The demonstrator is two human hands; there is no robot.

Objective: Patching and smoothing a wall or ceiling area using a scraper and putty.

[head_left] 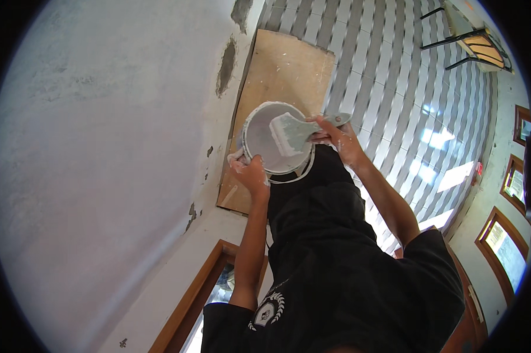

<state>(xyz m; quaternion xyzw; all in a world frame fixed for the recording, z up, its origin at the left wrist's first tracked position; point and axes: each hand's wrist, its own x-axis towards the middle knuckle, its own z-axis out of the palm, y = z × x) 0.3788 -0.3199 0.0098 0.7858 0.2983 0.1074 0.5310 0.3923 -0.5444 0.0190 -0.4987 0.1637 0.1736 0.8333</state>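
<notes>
My left hand [251, 175] is closed on the rim of a round white bucket [259, 138], its thumb over the near left edge. In my right hand [341, 140] is a wide paintbrush [301, 130], gripped by its pale grey-green handle. The brush lies over the bucket's mouth, its broad white-coated bristle end pointing left and inward. White paint smears the bucket's inside and both hands. A thin wire handle hangs along the bucket's near side. How much paint lies in the bucket I cannot tell.
A wall with white paint and bare grey patches [225, 67] rises at the left. Below the bucket, a brown board [286, 65] lies on the striped tile floor [374, 70]. At the far right stands a chair [477, 44] with black legs. A wooden door frame [198, 294] is at the lower left.
</notes>
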